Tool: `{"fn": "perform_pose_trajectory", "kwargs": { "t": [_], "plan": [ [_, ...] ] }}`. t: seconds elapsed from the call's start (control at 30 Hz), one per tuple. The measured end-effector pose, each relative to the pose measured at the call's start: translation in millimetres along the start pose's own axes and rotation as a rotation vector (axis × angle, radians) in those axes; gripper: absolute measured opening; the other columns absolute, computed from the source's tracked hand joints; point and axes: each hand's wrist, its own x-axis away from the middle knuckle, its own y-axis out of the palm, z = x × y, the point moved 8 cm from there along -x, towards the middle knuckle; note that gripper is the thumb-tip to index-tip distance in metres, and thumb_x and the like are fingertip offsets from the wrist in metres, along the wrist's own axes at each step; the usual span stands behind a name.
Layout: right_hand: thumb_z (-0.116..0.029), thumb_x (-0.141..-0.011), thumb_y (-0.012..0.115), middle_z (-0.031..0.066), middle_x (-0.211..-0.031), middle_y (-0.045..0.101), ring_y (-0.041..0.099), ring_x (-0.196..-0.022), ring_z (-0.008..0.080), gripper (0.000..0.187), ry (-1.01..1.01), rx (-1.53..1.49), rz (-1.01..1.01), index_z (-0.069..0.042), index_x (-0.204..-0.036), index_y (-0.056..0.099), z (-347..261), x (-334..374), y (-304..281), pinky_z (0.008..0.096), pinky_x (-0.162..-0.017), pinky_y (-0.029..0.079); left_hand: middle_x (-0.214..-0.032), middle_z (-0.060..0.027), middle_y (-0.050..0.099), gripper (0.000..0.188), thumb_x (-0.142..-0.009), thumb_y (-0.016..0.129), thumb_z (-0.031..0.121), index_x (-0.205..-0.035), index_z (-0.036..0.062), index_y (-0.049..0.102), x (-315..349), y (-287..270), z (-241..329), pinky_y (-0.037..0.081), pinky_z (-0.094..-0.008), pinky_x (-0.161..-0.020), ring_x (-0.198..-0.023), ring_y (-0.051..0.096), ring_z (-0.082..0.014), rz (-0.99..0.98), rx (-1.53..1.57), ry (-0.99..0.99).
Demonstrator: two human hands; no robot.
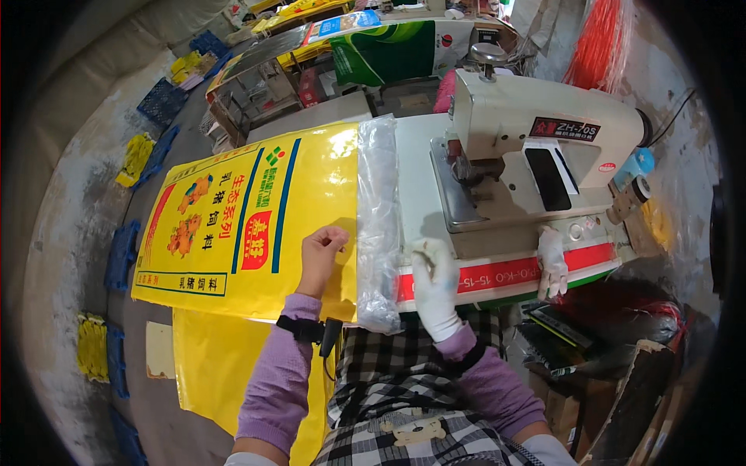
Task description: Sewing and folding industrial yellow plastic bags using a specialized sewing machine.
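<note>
Checked apron (423,454): nearest | Left hand (324,255): half-curled; right hand (434,279), gloved: loosely bent; whether either grips anything cannot be told | Yellow bag (315,194): beneath left hand | Clear film (378,202): between hands; loose creases could bunch, snag | Sewing machine (505,113): beyond right hand; fingers straying needleward could catch
</note>
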Motion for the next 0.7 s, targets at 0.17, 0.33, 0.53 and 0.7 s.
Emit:
{"fn": "perform_pose_trajectory", "kwargs": {
  "t": [0.17, 0.33, 0.53, 0.7],
  "plan": [
    [0.005, -0.09, 0.053, 0.0075, -0.099, 0.063, 0.062, -0.093, 0.0145, 0.017, -0.051, -0.092, 0.022, 0.0, -0.105, 0.058, -20, -17, 12, 0.0264, -0.084, 0.049, -0.075, -0.0079, 0.06, 0.031, -0.071, 0.084, 0.021, -0.086, 0.002, 0.065, 21, 65, 21, 0.046, -0.0286, -0.065, -0.07, 0.056, -0.0148, -0.236, -0.852, 0.298],
    [0.006, -0.089, 0.051, 0.0087, -0.098, 0.064, 0.063, -0.09, 0.0157, 0.017, 0.006, -0.095, 0.025, 0.0, -0.102, 0.06, -12, -13, -4, 0.0271, -0.081, 0.049, -0.077, -0.0039, 0.067, 0.019, -0.079, 0.078, 0.015, -0.09, 0.0019, 0.069, 6, -1, -12, 0.047, -0.0248, -0.064, -0.068, 0.061, -0.0131, -0.221, -0.215, -0.071],
    [0.002, -0.084, 0.056, 0.0129, -0.096, 0.065, 0.063, -0.092, 0.0296, 0.022, -0.158, 0.03, -0.027, -0.003, -0.105, 0.059, -35, -13, 10, 0.0348, -0.084, 0.047, -0.085, -0.001, 0.066, 0.007, -0.09, 0.066, 0.009, -0.093, 0.0027, 0.069, 25, -11, -2, 0.048, -0.0202, -0.071, -0.075, 0.058, -0.0082, -0.177, 0.14, -0.231],
    [-0.02, -0.084, 0.064, 0.0163, -0.098, 0.066, 0.062, -0.095, 0.0323, 0.033, -0.247, 0.102, -0.15, -0.004, -0.113, 0.058, -43, -5, 66, 0.0385, -0.086, 0.047, -0.085, 0.0, 0.066, 0.007, -0.089, 0.067, 0.008, -0.093, 0.0018, 0.068, 36, -8, 21, 0.047, -0.0205, -0.074, -0.079, 0.057, -0.0078, -0.144, 0.312, -0.175]
  ]
}}
